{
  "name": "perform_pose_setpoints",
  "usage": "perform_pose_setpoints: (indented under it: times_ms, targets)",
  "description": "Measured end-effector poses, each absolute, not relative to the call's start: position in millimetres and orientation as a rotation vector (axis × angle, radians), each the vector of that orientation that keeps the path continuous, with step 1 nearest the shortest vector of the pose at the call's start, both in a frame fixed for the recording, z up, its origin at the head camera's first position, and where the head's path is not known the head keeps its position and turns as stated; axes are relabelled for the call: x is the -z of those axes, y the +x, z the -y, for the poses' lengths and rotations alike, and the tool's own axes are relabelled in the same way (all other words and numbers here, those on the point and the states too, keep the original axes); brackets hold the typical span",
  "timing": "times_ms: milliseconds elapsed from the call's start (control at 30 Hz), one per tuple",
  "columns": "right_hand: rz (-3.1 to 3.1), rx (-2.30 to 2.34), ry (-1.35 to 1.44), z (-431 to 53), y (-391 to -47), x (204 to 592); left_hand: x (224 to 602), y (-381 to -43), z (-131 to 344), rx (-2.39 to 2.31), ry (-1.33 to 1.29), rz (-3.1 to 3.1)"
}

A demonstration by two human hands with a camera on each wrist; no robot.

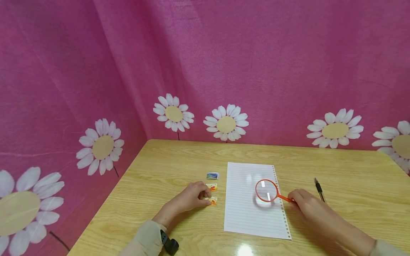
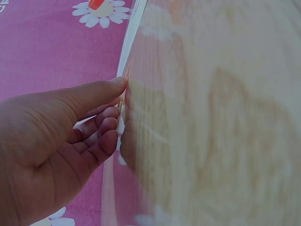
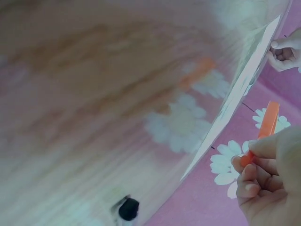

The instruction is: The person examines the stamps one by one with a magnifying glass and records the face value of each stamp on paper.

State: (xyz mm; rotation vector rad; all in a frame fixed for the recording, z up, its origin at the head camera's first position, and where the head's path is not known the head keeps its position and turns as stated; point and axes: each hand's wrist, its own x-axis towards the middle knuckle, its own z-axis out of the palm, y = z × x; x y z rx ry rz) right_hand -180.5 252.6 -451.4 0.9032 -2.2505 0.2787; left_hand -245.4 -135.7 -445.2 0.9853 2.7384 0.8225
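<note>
The right hand (image 1: 304,201) has its fingers (image 3: 251,176) curled on the handle of the orange magnifier (image 1: 267,191) over the lined sheet (image 1: 250,202), the left hand (image 1: 192,197) pinches a small stamp (image 1: 213,201) on the desk (image 1: 160,170); better kept flat and steady; its print is unreadable.

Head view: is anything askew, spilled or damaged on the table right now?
Nothing stands out. The lined sheet lies flat, three small cards sit in a column beside it, the pen lies apart, and the magnifying glass is held over the paper.
</note>
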Motion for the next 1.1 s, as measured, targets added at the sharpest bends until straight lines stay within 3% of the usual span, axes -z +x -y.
perform_pose_setpoints:
  times_ms: [1100]
  targets:
    - [2.215,-0.271,1.055,-213,-178,440,447,-245,136,-0.829,0.956,-2.747]
